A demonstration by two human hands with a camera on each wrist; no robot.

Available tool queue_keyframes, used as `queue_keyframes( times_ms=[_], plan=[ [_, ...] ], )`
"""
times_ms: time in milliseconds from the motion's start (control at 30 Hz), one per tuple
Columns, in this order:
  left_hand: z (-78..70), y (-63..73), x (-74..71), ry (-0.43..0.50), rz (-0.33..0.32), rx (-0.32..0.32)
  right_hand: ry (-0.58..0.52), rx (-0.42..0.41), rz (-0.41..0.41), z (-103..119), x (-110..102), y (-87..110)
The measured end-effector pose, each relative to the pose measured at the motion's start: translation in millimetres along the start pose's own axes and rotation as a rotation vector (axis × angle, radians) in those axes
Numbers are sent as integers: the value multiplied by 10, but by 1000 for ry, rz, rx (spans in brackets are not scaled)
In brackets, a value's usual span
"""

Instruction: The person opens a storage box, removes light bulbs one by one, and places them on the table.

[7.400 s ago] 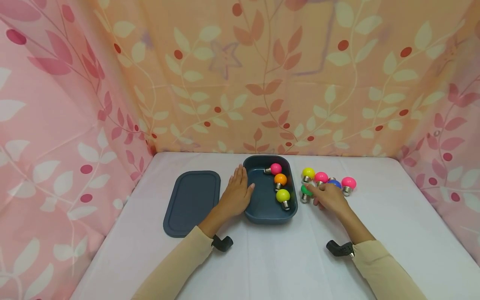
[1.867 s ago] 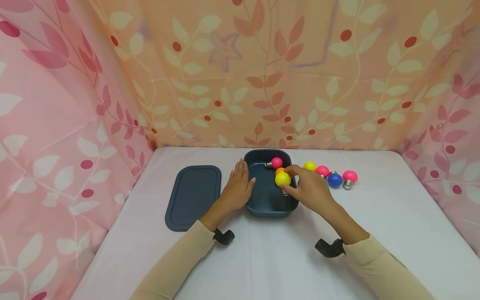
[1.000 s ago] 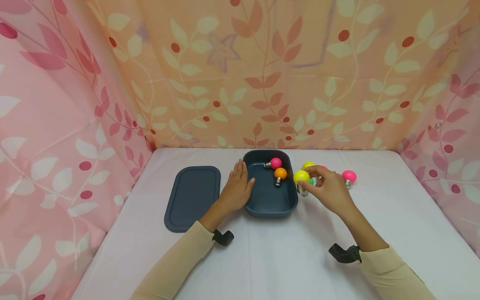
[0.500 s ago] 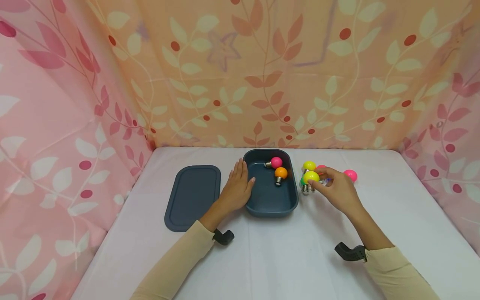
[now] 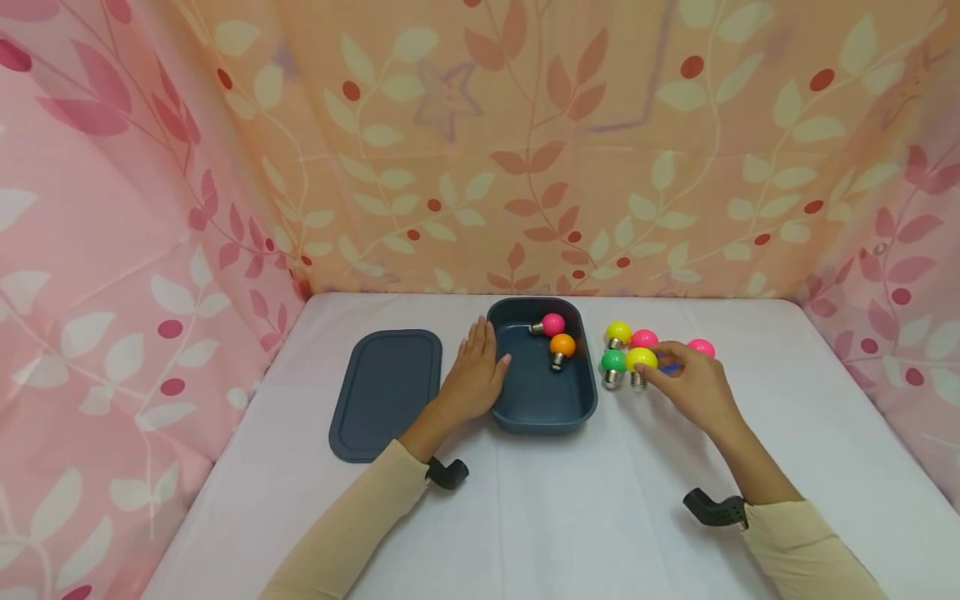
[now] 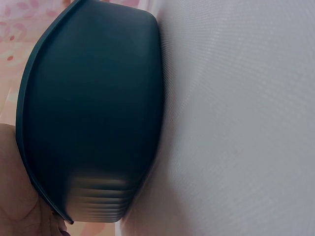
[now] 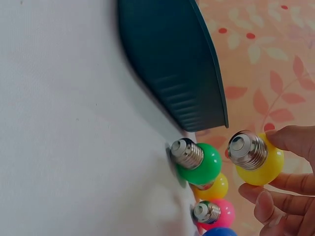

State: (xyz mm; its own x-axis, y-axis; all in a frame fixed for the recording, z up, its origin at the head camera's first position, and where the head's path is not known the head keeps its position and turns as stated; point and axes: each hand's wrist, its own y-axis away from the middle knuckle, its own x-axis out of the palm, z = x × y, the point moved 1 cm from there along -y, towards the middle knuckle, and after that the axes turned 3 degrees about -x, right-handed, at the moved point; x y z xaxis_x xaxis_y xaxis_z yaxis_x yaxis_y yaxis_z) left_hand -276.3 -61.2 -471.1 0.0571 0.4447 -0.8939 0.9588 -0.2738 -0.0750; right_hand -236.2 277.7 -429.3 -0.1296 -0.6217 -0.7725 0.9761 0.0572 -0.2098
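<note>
My right hand (image 5: 693, 387) pinches a yellow light bulb (image 5: 641, 360) between thumb and fingers, its screw base pointing down. In the right wrist view this yellow bulb (image 7: 263, 164) is held up off the white cloth. Just left of it stands a green bulb (image 5: 613, 361). With straight fingers, my left hand (image 5: 474, 375) rests along the left side of a dark blue-grey container (image 5: 525, 404); the left wrist view shows the palm at its rim. Inside the container lie a pink bulb (image 5: 553, 324) and an orange bulb (image 5: 562, 346).
Behind the held bulb are another yellow bulb (image 5: 618, 332) and a pink bulb (image 5: 644, 338). A blue bulb (image 5: 670, 368) and a second pink bulb (image 5: 702, 348) are partly hidden by my right hand. The flat lid (image 5: 386, 396) lies left of the container. Patterned curtains surround the table.
The yellow bulb lay in the container earlier; my right hand has lifted it out and carried it right, past the green bulb. My left hand has stayed at the container's side.
</note>
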Motion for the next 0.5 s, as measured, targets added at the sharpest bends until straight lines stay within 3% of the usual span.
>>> queue_keyframes(
  times_ms=[500],
  plan=[
    [-12,-3,-8,0,-3,-1,4,54,-17,-225,50,-65]
  ],
)
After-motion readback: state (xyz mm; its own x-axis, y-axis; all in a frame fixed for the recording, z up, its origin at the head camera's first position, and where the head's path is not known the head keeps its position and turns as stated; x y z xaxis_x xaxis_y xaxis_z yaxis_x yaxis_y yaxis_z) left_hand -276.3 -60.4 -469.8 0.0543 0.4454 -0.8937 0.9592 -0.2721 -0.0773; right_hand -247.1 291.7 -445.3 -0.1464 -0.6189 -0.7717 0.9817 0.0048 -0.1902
